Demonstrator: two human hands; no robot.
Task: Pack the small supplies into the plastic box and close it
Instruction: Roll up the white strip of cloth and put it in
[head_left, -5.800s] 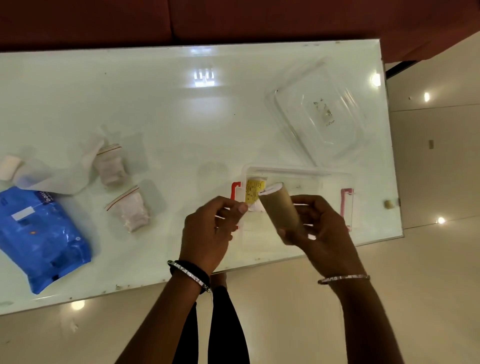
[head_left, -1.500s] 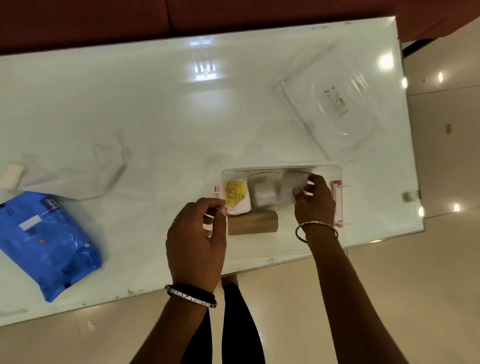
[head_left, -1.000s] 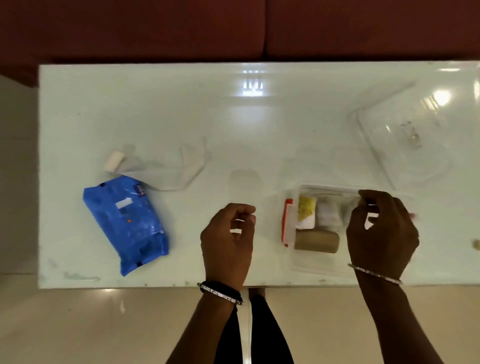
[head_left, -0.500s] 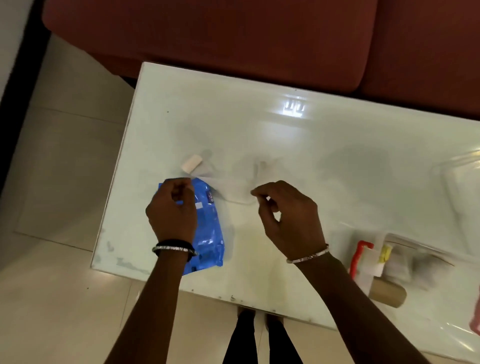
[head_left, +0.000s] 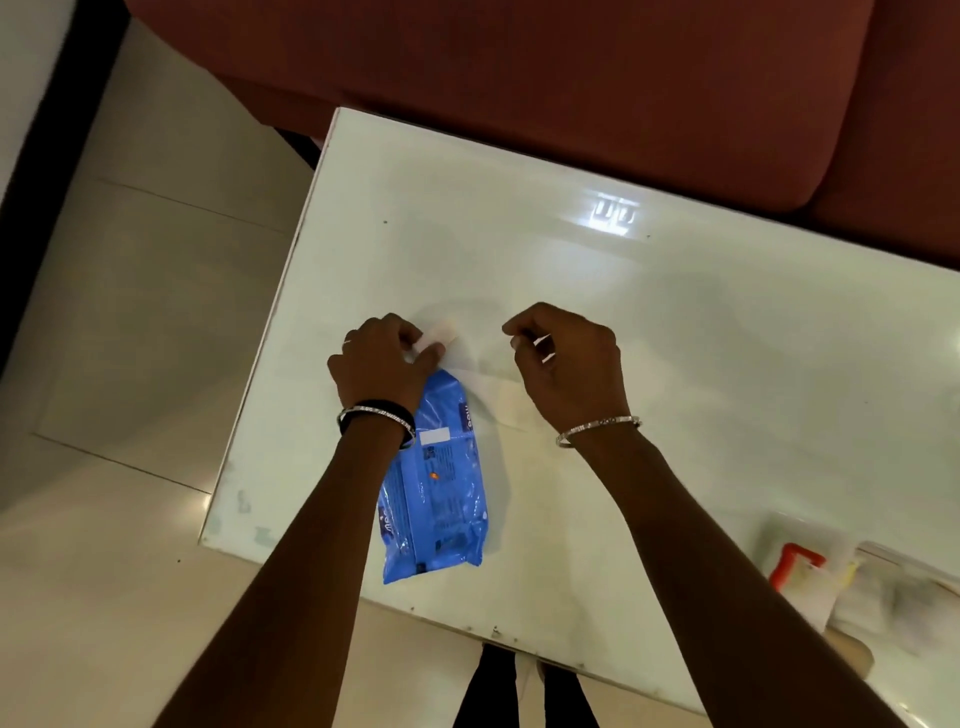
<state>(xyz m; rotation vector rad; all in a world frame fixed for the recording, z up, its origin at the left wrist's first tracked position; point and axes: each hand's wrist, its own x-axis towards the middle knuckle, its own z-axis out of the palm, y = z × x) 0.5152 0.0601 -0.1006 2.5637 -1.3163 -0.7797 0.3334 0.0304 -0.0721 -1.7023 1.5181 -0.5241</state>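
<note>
On the white table (head_left: 727, 364) a thin white gauze strip (head_left: 498, 395) lies unrolled, ending in a small white roll (head_left: 441, 332). My left hand (head_left: 382, 364) pinches the roll end with its fingers curled. My right hand (head_left: 571, 364) hovers over the strip's other end, fingers curled and thumb and forefinger together, apparently pinching it. A blue packet (head_left: 436, 483) lies just under my left wrist. The clear plastic box (head_left: 883, 577) with a red latch (head_left: 795, 564) sits at the lower right edge of view, blurred, with several supplies and a cardboard tube (head_left: 852, 652) inside.
A red-brown sofa (head_left: 571, 78) runs along the table's far side. The table's left edge (head_left: 270, 332) and near edge are close to my hands, with tiled floor (head_left: 130, 338) beyond. My legs (head_left: 519, 696) show below the near edge.
My view swung left, away from the box. Both hands left the box and moved to the gauze strip; the left hand now pinches its rolled end.
</note>
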